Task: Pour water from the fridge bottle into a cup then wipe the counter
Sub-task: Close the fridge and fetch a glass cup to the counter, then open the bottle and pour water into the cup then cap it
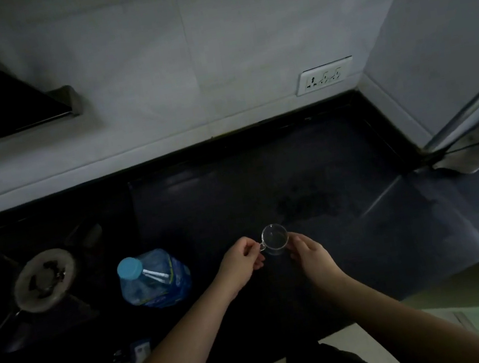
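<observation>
With my left hand pinching the glass cup by its handle and my right hand cupping its side, I should settle it flat on the dark bench before reaching for the capped water bottle.

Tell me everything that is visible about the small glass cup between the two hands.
The cup is small, of clear glass, with a round open rim and a thin handle on its left side. It stands upright on the dark counter, right of the capped water bottle. Whether it holds water cannot be told. The left hand pinches the handle; the right hand touches its right wall.
</observation>
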Demonstrator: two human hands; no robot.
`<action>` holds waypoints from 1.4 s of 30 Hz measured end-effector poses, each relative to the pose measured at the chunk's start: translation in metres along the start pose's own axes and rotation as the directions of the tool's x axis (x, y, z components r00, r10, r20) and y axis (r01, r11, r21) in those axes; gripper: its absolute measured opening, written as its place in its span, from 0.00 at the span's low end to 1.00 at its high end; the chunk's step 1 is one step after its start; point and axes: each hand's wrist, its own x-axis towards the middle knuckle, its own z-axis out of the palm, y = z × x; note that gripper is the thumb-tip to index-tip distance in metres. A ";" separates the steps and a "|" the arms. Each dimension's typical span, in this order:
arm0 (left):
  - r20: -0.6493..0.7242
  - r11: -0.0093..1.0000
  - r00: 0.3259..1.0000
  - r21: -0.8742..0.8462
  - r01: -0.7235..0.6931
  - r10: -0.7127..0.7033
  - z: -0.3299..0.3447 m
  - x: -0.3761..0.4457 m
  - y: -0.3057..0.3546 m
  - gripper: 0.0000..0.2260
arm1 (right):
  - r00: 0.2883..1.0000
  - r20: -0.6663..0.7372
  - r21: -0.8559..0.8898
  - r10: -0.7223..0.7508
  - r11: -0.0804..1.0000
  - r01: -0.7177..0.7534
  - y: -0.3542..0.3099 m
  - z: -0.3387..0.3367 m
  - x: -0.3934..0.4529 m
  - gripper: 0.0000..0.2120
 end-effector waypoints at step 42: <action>-0.203 0.996 0.978 0.082 -0.040 0.056 -0.043 -0.066 -0.031 0.02 | 0.924 0.010 -0.110 -0.383 0.918 0.382 -0.087 0.030 0.002 0.13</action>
